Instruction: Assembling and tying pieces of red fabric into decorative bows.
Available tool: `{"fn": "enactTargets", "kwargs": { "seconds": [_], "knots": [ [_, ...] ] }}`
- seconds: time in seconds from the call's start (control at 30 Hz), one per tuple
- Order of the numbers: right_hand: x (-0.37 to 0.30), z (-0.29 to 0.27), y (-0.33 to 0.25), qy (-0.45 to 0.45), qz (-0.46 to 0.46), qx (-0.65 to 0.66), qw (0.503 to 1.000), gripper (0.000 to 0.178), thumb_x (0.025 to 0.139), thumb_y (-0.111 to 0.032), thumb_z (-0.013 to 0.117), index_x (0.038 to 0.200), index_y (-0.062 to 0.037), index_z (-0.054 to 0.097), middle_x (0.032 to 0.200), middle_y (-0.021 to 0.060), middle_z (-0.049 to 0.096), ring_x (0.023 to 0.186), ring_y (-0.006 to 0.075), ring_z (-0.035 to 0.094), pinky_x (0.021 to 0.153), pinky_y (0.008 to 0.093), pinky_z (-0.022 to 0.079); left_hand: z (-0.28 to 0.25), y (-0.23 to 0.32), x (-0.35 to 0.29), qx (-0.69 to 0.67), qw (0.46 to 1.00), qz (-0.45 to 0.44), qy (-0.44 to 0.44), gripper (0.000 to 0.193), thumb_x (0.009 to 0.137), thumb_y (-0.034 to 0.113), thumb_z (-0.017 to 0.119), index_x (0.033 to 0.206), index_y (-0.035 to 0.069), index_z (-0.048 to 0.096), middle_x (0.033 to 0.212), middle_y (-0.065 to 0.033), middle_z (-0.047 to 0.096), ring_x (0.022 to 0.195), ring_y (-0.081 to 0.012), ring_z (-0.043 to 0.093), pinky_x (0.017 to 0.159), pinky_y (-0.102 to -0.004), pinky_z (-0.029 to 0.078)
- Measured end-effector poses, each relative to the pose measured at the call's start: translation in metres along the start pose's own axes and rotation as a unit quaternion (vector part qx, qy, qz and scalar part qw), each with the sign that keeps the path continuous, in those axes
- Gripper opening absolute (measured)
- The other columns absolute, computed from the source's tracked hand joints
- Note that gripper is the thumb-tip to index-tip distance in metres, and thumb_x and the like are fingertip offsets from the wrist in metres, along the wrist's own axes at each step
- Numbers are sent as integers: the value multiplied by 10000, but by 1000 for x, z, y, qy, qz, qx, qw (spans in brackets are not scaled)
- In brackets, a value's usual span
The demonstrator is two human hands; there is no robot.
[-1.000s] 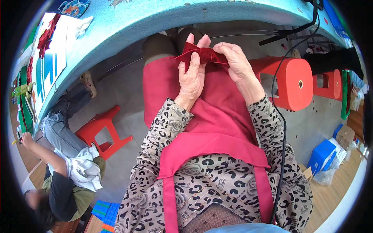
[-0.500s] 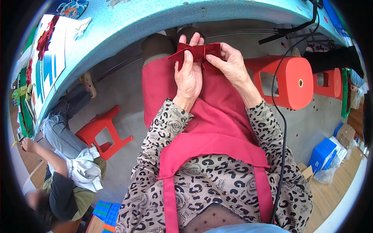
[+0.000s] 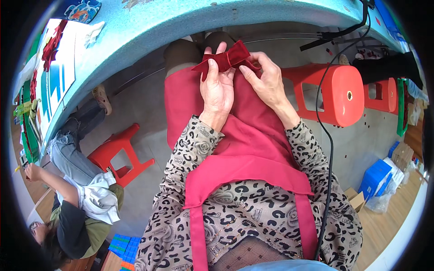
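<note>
Resting between hands (pinched): red bow (image 3: 228, 58)

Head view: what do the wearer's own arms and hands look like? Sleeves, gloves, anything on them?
Both forearms wear long sleeves in a grey-beige leopard and rose print, left sleeve and right sleeve, ending at the wrists. The left hand and right hand are bare: no gloves, and no rings, watch or markings that I can make out. A red apron covers the front.
</note>
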State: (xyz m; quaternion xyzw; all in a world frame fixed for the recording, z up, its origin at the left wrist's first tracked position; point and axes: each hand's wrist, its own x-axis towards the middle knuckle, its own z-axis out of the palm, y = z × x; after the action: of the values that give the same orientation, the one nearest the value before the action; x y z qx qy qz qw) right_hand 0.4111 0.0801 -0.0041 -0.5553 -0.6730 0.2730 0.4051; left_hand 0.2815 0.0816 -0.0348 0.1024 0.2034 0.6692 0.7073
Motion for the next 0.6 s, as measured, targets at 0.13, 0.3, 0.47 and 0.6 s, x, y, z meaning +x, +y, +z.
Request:
{"fn": "enactTargets", "kwargs": {
  "seconds": [0.13, 0.3, 0.47, 0.6],
  "knots": [
    [-1, 0, 12, -102, 212, 330, 914, 163, 853, -91, 606, 976, 15, 589, 881, 32, 616, 788, 93, 567, 729, 233, 465, 3, -6, -1, -9, 1000, 0, 7, 619, 953, 270, 478, 1436, 102, 131, 1415, -150, 359, 1229, -269, 445, 1044, -418, 357],
    [-1, -4, 23, -182, 278, 554, 763, 161, 856, -113, 616, 954, 13, 592, 853, 30, 609, 744, 82, 559, 685, 219, 463, 4, -8, -1, -17, 1000, 7, 2, 617, 950, 267, 482, 1435, 106, 135, 1427, -151, 335, 1233, -281, 436, 1040, -424, 363],
    [-1, 9, 2, -29, 193, 294, 936, 114, 875, -84, 595, 944, 5, 575, 827, 25, 602, 700, 67, 552, 634, 213, 468, 2, -6, 1, -4, 1000, 19, 3, 626, 948, 270, 484, 1437, 112, 126, 1440, -147, 314, 1233, -291, 434, 1036, -424, 365],
    [-4, 24, -7, 30, 176, 297, 938, 92, 880, -57, 590, 945, 0, 558, 821, 24, 601, 677, 62, 558, 595, 206, 467, 4, 0, 0, -15, 1000, 0, 10, 627, 950, 271, 480, 1437, 116, 117, 1438, -143, 319, 1233, -287, 435, 1039, -420, 360]
  ]
}}
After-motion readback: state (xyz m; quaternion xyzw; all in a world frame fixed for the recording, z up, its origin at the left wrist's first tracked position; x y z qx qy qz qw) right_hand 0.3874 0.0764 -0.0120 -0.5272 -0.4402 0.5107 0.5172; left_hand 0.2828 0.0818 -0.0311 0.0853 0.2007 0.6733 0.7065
